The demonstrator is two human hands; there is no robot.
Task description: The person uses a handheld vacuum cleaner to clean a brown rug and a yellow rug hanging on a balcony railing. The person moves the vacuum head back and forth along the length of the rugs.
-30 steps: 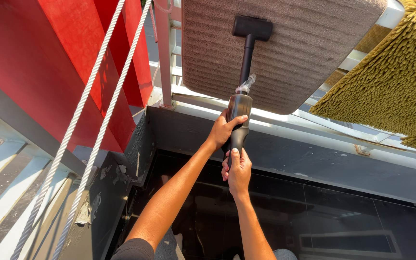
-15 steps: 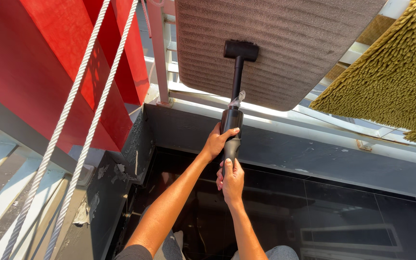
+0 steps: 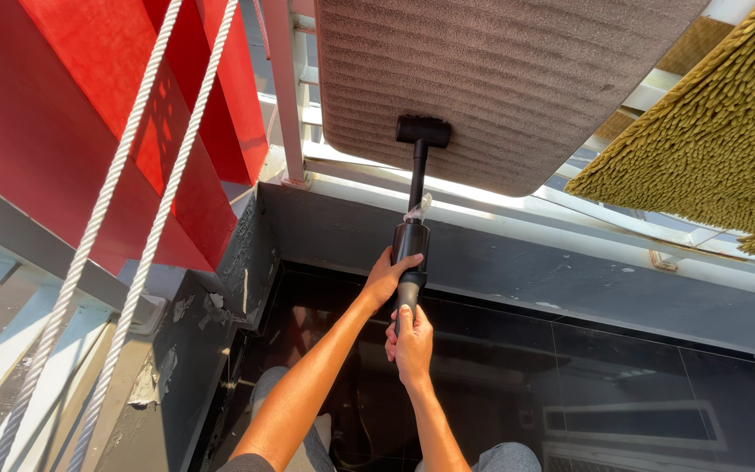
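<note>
Both my hands hold a black handheld vacuum [image 3: 412,232] pointed away from me. My left hand [image 3: 386,276] wraps its body near the top. My right hand [image 3: 412,343] grips the handle end just below. The vacuum's black flat nozzle [image 3: 422,131] presses on the lower part of a grey ribbed mat [image 3: 500,79] that hangs over a white railing [image 3: 517,205].
A shaggy olive-yellow mat [image 3: 701,149] hangs over the railing at the right. Red panels [image 3: 107,114] and two white ropes [image 3: 133,227] fill the left. A dark grey ledge [image 3: 526,271] runs below the railing, with glossy black floor tiles [image 3: 622,376] beneath me.
The vacuum nozzle has slid down the grey mat toward its lower edge, and my hands have drawn back with it.
</note>
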